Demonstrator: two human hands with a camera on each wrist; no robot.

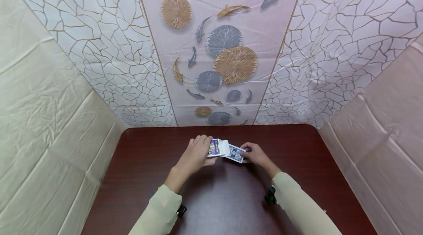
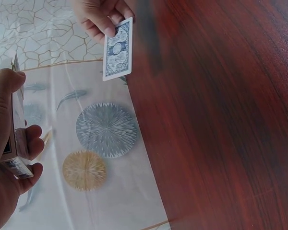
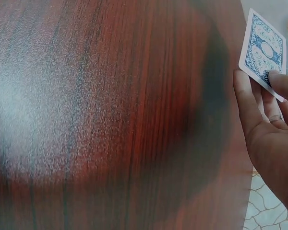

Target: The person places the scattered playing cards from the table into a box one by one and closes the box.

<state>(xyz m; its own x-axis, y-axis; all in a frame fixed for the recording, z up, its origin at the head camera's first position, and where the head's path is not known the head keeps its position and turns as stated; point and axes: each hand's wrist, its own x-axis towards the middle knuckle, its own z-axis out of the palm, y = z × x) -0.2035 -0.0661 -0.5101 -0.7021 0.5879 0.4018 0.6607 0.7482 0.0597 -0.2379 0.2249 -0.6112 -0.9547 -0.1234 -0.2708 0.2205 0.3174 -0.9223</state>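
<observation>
My left hand point(image 1: 196, 153) grips a playing-card box point(image 1: 214, 148) with a purple and dark printed face; its white flap point(image 1: 225, 148) stands open toward the right. In the left wrist view the thumb and curled fingers wrap the box point(image 2: 20, 120). My right hand point(image 1: 256, 155) pinches a blue-backed playing card point(image 1: 235, 153) by its right end, thumb on the patterned back. The card's left end lies close to the box's open end in the head view. The right wrist view shows the card point(image 3: 264, 50) tilted, with fingers beneath it. Whether more cards lie under it, I cannot tell.
Both hands are above the far half of a dark red wood-grain table point(image 1: 211, 198). A patterned cloth point(image 1: 211, 62) with fish and round motifs hangs behind its back edge. Pale padded panels point(image 1: 49, 154) flank both sides. Dark wrist cameras point(image 1: 270, 195) sit on the sleeves.
</observation>
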